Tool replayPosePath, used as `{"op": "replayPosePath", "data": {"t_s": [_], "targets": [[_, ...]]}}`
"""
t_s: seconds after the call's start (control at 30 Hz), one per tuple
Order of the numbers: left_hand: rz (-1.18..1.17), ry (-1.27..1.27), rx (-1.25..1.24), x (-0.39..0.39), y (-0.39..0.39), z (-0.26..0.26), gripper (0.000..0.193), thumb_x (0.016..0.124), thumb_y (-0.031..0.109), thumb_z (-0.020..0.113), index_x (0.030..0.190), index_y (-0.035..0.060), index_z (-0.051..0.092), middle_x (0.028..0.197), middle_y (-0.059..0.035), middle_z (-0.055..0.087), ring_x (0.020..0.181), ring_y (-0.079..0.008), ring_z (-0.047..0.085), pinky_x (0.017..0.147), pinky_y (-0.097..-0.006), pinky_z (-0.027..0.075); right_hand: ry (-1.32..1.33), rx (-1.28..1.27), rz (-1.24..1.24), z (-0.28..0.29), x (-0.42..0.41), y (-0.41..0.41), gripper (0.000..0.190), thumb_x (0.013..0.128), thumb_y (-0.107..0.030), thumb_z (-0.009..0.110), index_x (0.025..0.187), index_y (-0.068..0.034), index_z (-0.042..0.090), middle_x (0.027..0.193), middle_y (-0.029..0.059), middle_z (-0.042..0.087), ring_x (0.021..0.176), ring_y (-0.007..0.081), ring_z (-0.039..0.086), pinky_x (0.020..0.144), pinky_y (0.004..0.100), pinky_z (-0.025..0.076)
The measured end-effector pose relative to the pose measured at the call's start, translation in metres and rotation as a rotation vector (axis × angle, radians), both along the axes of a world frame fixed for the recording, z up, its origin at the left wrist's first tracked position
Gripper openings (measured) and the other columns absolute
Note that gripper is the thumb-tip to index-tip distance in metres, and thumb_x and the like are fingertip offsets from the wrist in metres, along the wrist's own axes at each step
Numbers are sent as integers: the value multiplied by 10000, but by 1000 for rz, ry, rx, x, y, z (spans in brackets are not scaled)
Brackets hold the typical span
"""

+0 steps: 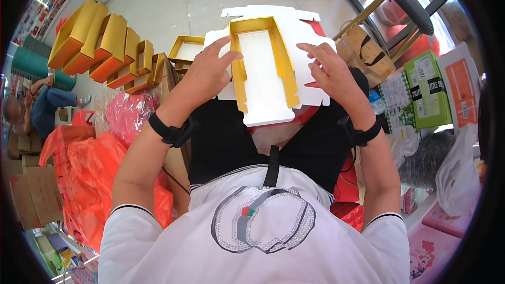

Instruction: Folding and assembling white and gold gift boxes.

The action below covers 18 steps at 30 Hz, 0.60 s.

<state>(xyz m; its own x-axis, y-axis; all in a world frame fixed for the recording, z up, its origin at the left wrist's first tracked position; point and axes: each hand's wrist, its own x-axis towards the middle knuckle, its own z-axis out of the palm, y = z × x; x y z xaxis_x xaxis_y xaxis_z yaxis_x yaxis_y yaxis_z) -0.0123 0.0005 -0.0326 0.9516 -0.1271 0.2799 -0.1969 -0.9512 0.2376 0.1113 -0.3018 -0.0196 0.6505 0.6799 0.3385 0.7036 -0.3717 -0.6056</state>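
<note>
A box tray [258, 63] with gold inner walls and a white base lies before me over my lap. Its far end is folded up, while the near end is flat with gold side flaps sticking out. Beneath it are white die-cut cardboard blanks [294, 19] with tabs and some red showing. My left hand [211, 71] is at the tray's left wall, thumb and index finger spread, the thumb tip overlapping the wall. Over the blanks on the right, my right hand [327, 67] has its fingers apart and holds nothing; it is clear of the tray.
Gold open boxes [98, 43] stand stacked at the left, with a smaller gold tray [187, 49] beside the blanks. Red plastic bags [94, 181] lie lower left. On the right are a stool [408, 4], a brown bag [363, 47] and a green parcel [428, 90]. A person [51, 102] sits far left.
</note>
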Motion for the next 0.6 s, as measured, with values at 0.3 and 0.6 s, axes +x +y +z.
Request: {"op": "replayPosePath", "data": {"t_s": [0.3, 0.6], "targets": [[-75, 292, -276, -14, -5, 6, 498, 812, 86, 696, 1298, 126, 601, 1584, -203, 355, 1433, -426, 418, 1133, -442, 442, 191, -274, 277, -20, 21, 24, 459, 883, -113, 573, 1338, -128, 632, 1087, 139, 632, 978, 263, 653, 915, 353, 521], [-10, 238, -288, -13, -16, 5, 149, 963, 180, 658, 1035, 50, 666, 1522, -167, 450, 1123, -320, 648, 918, -397, 536, 205, -232, 293, -19, 7, 24, 276, 894, -193, 614, 1126, -56, 672, 1038, 141, 689, 931, 260, 678, 873, 367, 534]]}}
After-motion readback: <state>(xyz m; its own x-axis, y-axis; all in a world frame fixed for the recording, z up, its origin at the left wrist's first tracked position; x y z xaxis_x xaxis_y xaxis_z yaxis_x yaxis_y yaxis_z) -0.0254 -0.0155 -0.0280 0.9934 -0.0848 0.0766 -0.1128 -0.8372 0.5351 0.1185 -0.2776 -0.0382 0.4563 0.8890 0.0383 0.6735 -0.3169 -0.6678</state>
